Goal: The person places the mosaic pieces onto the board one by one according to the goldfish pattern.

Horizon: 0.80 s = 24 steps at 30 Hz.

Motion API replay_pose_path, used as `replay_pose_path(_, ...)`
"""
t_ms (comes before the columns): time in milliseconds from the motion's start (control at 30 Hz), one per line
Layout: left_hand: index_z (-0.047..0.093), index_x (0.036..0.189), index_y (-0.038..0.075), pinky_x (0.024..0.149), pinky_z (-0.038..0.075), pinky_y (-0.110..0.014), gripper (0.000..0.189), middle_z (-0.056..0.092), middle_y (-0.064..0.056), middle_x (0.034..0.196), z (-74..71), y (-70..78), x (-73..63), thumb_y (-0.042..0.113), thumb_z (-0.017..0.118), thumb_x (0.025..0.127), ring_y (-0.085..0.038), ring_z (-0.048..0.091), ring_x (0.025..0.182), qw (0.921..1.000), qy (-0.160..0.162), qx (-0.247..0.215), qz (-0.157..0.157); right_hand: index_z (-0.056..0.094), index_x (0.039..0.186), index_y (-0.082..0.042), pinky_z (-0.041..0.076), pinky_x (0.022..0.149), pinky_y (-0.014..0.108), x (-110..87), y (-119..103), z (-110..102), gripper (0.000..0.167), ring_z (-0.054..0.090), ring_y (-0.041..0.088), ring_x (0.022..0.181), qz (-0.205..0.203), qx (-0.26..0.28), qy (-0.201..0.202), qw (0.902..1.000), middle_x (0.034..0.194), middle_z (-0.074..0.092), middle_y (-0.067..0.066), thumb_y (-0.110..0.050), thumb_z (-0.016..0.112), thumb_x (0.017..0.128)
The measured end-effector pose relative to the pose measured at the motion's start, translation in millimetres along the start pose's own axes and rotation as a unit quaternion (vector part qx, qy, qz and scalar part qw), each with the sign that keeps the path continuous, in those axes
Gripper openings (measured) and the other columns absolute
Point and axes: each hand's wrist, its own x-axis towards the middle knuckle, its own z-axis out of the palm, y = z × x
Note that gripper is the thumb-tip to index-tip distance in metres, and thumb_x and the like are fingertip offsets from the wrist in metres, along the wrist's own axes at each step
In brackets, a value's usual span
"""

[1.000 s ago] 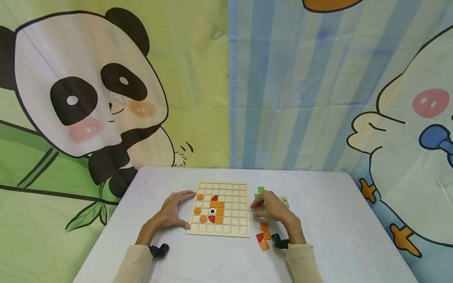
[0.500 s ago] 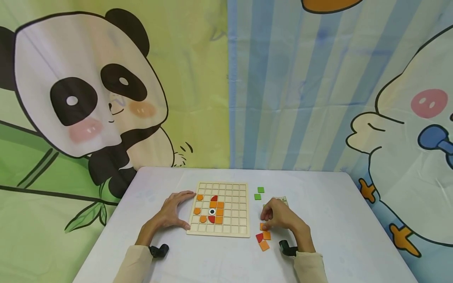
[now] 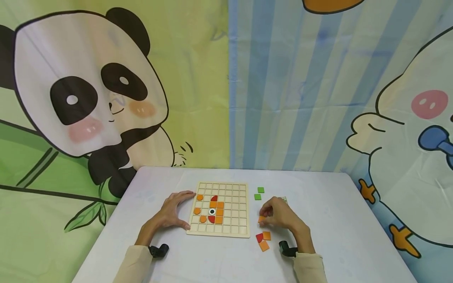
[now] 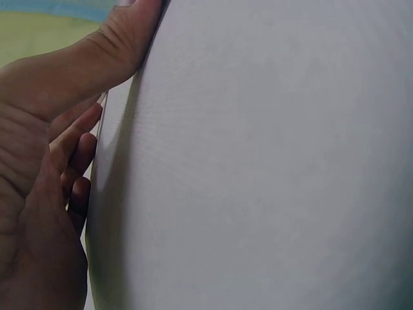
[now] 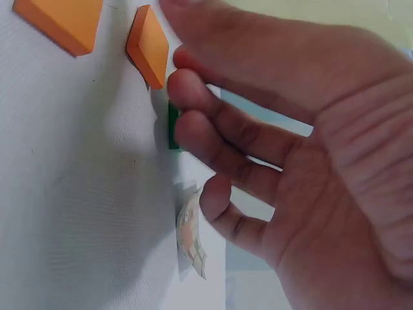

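A wooden grid board (image 3: 235, 224) lies on the white table, holding several orange squares, orange discs, red quarter-rounds and a black-and-white eye tile (image 3: 212, 212). At its left side my left hand (image 3: 172, 210) is spread, with thumb and fingers against the edge; the left wrist view shows the same hand (image 4: 71, 97). To the right of the board, my right hand (image 3: 279, 213) pinches an orange square tile (image 3: 262, 219) between thumb and fingers, low over the table. In the right wrist view that tile (image 5: 148, 48) stands tilted beside the fingertips.
Two green tiles (image 3: 257, 197) lie beyond my right hand. Nearer me are two orange squares (image 3: 264, 246) and a red tile (image 3: 260, 237). A patterned card (image 3: 284, 199) is partly hidden behind the right hand; it looks curled in the right wrist view.
My right hand moved right and back from beside the board to the loose tiles. It then took an orange square and shifted it slightly away from me. The left hand has stayed put.
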Motion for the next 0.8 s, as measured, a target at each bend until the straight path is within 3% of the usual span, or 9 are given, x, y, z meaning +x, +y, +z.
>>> replay_pose_path(167,0.056,0.16,0.018,0.118,0.034,-0.068,0.127,0.053,-0.008,0.168,-0.7,-0.1,0.5,0.05,0.109,0.05,-0.039,0.047,0.146,1.0,0.002,0.003,0.0,0.081,0.083,-0.014,0.051,0.067,0.022,-2.8,1.9,1.6,0.027,0.059,0.013,0.073,0.018,-0.016,0.007,0.9997,0.081,0.071,-0.002,-0.007,0.103,0.068)
replay_pose_path(500,0.056,0.16,0.019,0.118,0.034,-0.068,0.126,0.053,-0.007,0.168,3.1,-0.3,-3.0,0.051,0.109,0.05,-0.041,0.047,0.148,1.0,-0.001,0.007,-0.004,0.082,0.089,-0.013,0.054,0.081,0.03,-6.2,-1.9,5.4,0.024,0.062,0.018,0.085,0.023,-0.029,0.018,0.9991,0.088,0.075,-0.004,-0.008,0.1,0.073)
replay_pose_path(800,0.055,0.161,0.02,0.118,0.033,-0.07,0.126,0.051,-0.007,0.169,0.0,0.7,-1.6,0.051,0.108,0.052,-0.039,0.046,0.146,1.0,0.001,0.005,-0.002,0.082,0.093,-0.012,0.056,0.074,0.023,2.6,-7.6,9.7,0.021,0.065,0.013,0.078,0.009,0.003,0.01,0.9999,0.086,0.076,-0.003,-0.011,0.096,0.077)
